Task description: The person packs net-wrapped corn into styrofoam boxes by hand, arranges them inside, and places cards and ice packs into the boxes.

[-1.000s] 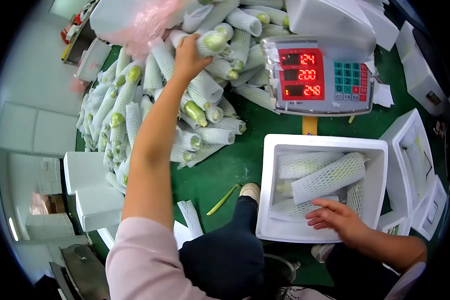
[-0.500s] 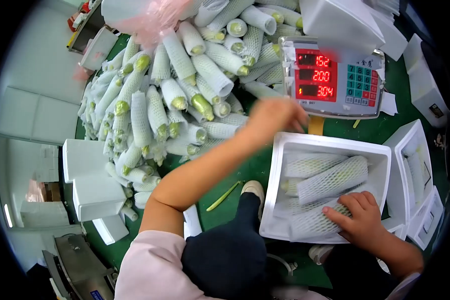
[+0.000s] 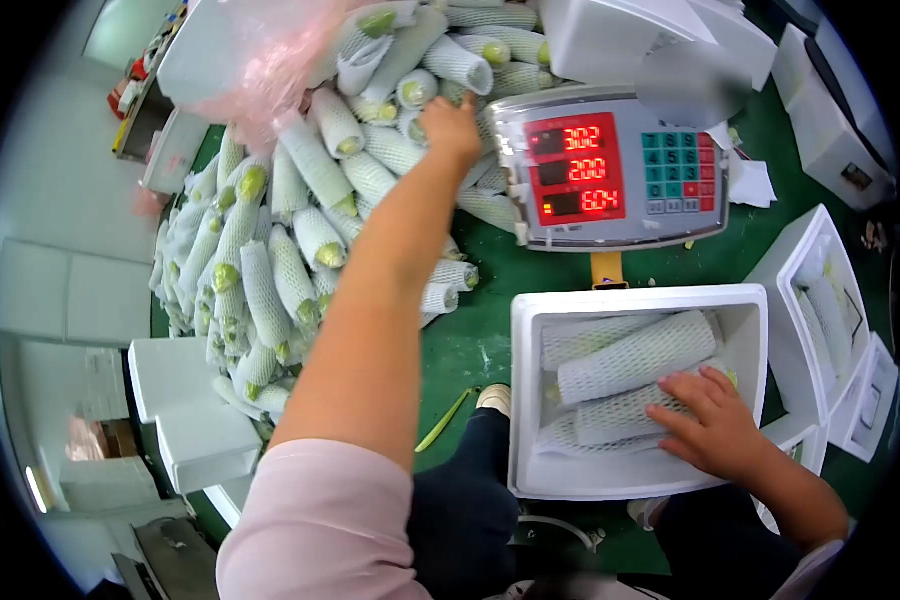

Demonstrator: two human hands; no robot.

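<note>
The left hand (image 3: pixel 450 132) touches the netted vegetables (image 3: pixel 317 238) heaped around it, grip unclear; tugging could roll neighbours loose. The right hand (image 3: pixel 712 428), fingers spread, rests on a sleeved vegetable (image 3: pixel 618 416) inside the foam box (image 3: pixel 630 482).

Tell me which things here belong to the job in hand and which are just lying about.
Likely in the job:
left hand, at the netted vegetables
right hand, in the white foam box
lit scale

Seemingly lying about:
long green strip
white scrap beside the scale
</note>
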